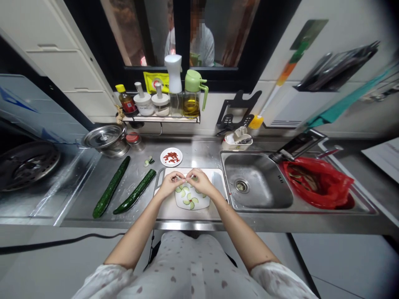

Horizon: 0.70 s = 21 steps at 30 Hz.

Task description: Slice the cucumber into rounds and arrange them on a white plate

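My left hand (170,183) and my right hand (200,181) meet over the back edge of a white plate (202,205). The fingertips of both are pinched close together; whatever is between them is too small to make out. Thin cucumber slices (190,202) lie on the plate in curved, flower-like groups, one with a small red piece at its centre. Under the plate is a light cutting board (166,212) with a grey handle. Just behind the board, a small white dish (162,158) holds chopped red bits (172,157).
Two cucumbers (112,187) and small cucumber ends (149,161) lie left of the board. Behind them stand a steel pot (107,141) and a red-lidded jar (134,142). At right are a sink (258,182) and a red plastic bag (335,187). Seasoning bottles (191,93) line a shelf.
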### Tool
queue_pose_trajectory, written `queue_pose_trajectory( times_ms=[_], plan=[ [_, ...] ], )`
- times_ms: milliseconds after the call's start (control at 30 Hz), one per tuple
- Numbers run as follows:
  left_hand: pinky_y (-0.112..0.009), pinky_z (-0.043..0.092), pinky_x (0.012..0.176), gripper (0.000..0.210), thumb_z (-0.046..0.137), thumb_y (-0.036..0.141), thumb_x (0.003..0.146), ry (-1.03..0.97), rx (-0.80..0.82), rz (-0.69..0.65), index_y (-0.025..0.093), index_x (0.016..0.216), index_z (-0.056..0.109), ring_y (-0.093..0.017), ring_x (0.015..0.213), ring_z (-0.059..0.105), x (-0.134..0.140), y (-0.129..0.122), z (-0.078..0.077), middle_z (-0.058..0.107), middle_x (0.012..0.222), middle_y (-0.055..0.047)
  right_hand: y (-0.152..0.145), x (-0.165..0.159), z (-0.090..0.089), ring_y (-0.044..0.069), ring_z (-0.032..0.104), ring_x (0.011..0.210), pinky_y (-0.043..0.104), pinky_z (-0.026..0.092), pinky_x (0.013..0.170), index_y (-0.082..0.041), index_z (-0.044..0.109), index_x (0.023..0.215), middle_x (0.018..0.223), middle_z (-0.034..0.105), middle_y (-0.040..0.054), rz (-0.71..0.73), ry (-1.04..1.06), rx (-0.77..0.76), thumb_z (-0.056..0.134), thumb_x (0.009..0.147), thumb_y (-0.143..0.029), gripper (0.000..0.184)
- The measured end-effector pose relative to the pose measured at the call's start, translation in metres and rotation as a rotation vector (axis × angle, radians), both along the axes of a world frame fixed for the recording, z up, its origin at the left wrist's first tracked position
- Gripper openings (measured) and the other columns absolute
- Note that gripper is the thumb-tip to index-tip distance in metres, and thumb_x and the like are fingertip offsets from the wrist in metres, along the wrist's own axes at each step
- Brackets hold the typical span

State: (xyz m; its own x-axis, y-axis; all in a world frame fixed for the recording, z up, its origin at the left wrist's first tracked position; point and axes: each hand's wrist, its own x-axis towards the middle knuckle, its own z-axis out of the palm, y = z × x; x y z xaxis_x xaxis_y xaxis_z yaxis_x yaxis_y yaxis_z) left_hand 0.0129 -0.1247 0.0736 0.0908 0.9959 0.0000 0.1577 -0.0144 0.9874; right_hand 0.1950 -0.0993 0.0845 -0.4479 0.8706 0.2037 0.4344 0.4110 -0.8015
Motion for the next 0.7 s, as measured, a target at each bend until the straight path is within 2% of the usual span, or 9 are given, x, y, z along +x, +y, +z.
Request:
queue_pose_trajectory(
  times_ms=[433,567,700],
  plan=[
    [-0.022,0.031,0.052,0.028,0.074,0.041,0.067,0.025,0.004,-0.019,0.017,0.077,0.067,-0.007,0.053,0.036,-0.005,0.000,-0.012,0.062,0.072,0.000,0.001,-0.001,-0.007,0.015,0.052,0.081,0.026,0.038,0.076,-0.019,0.064,0.078,0.079,0.062,0.0006,0.038,-0.016,-0.022,0.059,0.081,-0.027,0.010],
    [-0.021,0.033,0.053,0.029,0.073,0.039,0.067,0.016,0.016,-0.020,0.017,0.086,0.068,-0.007,0.054,0.039,-0.009,-0.002,-0.017,0.063,0.078,-0.001,-0.001,-0.002,-0.011,0.013,0.051,0.072,0.023,0.038,0.069,-0.019,0.063,0.079,0.075,0.061,-0.0010,0.034,-0.026,-0.093,0.056,0.081,-0.026,0.010],
    [-0.021,0.034,0.054,0.029,0.069,0.037,0.070,0.085,-0.003,0.114,0.018,0.092,0.068,-0.008,0.054,0.040,-0.014,-0.008,-0.031,0.062,0.078,0.000,-0.010,-0.006,-0.022,0.012,0.051,0.069,0.022,0.035,0.066,-0.019,0.061,0.079,0.073,0.060,-0.0015,-0.013,-0.108,-0.115,0.054,0.082,-0.023,0.009]
  ],
)
